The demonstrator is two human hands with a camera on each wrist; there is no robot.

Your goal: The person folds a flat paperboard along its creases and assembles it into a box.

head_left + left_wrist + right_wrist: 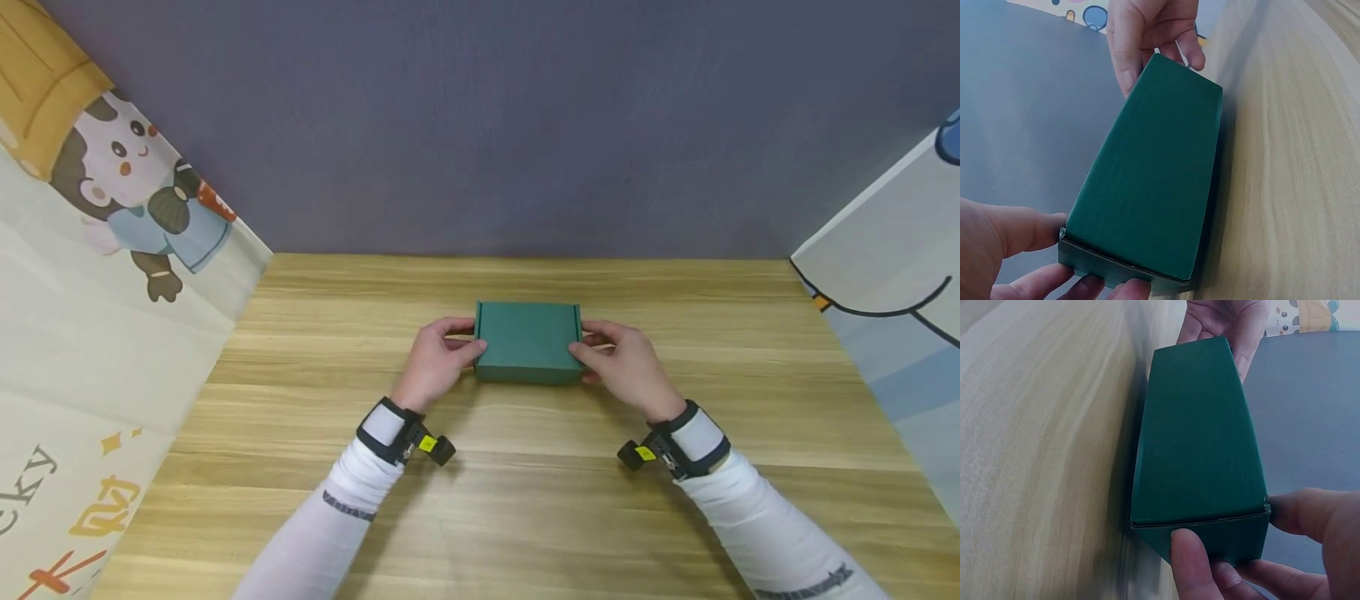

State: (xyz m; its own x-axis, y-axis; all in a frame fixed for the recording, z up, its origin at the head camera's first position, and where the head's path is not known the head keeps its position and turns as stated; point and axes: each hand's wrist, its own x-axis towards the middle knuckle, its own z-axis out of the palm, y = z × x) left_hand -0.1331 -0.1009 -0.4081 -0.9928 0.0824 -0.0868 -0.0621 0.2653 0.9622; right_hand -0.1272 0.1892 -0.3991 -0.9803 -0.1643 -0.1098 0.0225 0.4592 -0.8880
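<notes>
A closed green cardboard box is held level between both hands, toward the far half of the wooden table. My left hand grips its left end, thumb on the top edge and fingers against the side. On the opposite end, my right hand grips in the same way. In the left wrist view, the long front face of the box shows, with the left fingers spread along the end panel. From the right wrist view, a thin gap of shadow separates the underside of the box from the table.
The wood-grain table runs back to a dark grey-blue wall panel. Cartoon-printed cloths hang at the left and the right. Each wrist wears a strap with a small camera.
</notes>
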